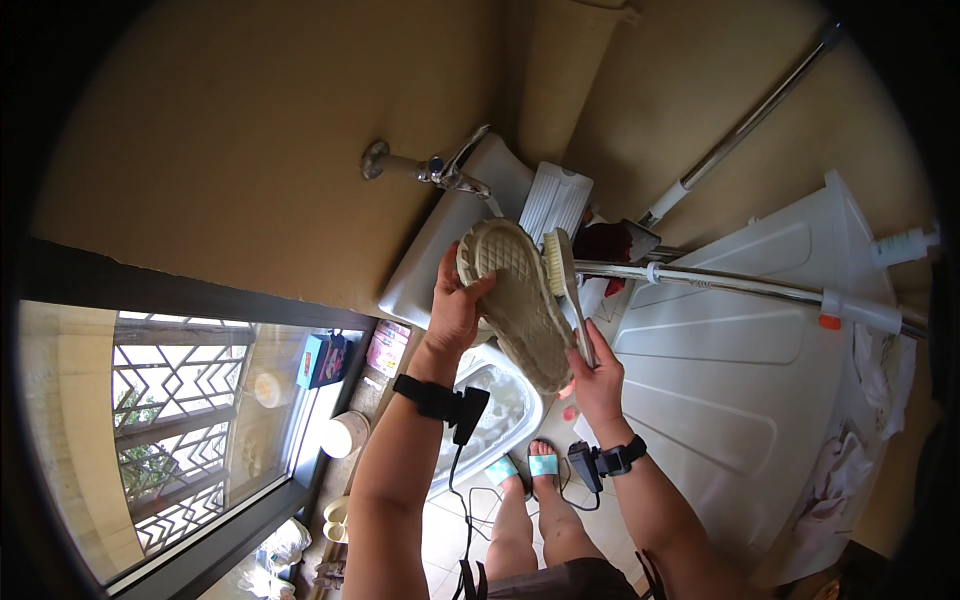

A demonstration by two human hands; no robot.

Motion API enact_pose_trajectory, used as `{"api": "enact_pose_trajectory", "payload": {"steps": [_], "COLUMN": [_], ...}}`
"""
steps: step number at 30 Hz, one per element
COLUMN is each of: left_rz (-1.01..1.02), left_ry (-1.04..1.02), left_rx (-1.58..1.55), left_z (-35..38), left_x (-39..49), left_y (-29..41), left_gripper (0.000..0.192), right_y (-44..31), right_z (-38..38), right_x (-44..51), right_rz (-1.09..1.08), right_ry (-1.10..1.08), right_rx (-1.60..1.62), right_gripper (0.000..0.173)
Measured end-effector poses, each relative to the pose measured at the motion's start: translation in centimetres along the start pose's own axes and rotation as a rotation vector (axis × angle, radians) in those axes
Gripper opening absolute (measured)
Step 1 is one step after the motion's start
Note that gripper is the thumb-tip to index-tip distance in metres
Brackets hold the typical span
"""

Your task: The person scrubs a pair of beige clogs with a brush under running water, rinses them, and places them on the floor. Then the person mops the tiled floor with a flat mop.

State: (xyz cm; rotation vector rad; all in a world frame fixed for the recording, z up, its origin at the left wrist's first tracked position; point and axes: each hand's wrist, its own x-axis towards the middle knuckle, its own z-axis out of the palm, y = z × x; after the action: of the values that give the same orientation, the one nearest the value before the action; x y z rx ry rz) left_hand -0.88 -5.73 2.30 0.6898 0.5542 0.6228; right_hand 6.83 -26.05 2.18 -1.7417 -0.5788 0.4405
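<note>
My left hand [457, 307] grips a beige shoe [517, 300] near one end, its patterned sole turned up towards me. My right hand [600, 375] holds the handle of a white scrubbing brush [559, 262], whose pale bristles face the shoe's edge on the right. Whether bristles and sole touch is hard to tell. Beyond the shoe, a chrome tap [450, 176] reaches from the wall over a white sink [427, 259]. Below the hands stands a plastic tub [529, 397] with sudsy water.
A white ribbed washboard [555, 199] leans by the sink. Metal poles [720, 281] cross at the right above a large white molded panel [697, 375]. A window [180, 420] and a ledge with a white container [345, 435] lie left. Black cables hang from both wrist straps.
</note>
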Motion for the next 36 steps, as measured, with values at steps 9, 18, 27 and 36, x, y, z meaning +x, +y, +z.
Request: {"api": "enact_pose_trajectory", "payload": {"steps": [9,18,27,36], "left_rz": [0.184,0.277,0.277,0.385], "left_ry": [0.132,0.148,0.136,0.186], "left_rx": [0.446,0.594,0.745,1.144], "left_z": [-1.7,-3.8,-0.8,3.2], "left_x": [0.5,1.8,0.9,4.0], "left_y": [-3.6,-5.4,-5.2,-1.3], "left_gripper": [0.074,0.081,0.077,0.075], "right_y": [-7.0,-12.2,-3.9,-6.7], "right_z": [2.9,4.4,4.3,-0.7], "right_x": [-0.1,1.8,7.6,1.5], "right_rz": [-0.310,-0.064,0.034,0.414], "right_ry": [-0.104,-0.270,0.007,0.213], "right_rx": [-0.731,-0.660,-0.249,0.313], "right_gripper": [0.029,0.027,0.028,0.030]}}
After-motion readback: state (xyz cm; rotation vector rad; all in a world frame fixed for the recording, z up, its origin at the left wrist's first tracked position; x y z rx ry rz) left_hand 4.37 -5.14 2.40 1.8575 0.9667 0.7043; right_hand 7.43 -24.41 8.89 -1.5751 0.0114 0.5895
